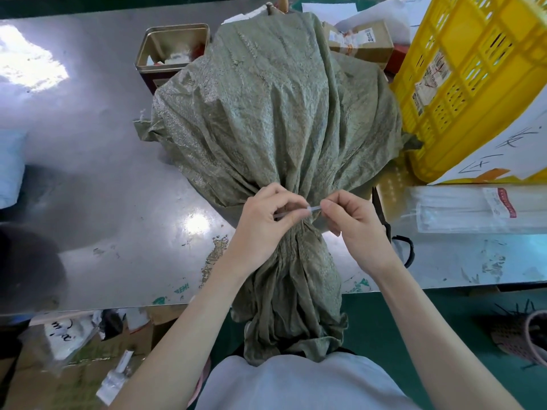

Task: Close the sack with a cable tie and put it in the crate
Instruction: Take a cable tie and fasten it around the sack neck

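A full grey-green woven sack (pixel 272 108) lies on the steel table (pixel 103 161), its gathered neck pointing toward me and its loose mouth hanging over the table's front edge. A thin clear cable tie (pixel 314 209) crosses the bunched neck. My left hand (pixel 266 220) pinches one part of the tie on the left of the neck. My right hand (pixel 352 220) pinches the other end on the right. A yellow plastic crate (pixel 473 84) stands tilted at the far right, close beside the sack.
An open metal tin (pixel 171 54) sits behind the sack on the left. Cardboard boxes (pixel 361 39) and papers lie at the back right. A clear pack of white cable ties (pixel 473 211) rests on the right. Clutter fills the floor below the table.
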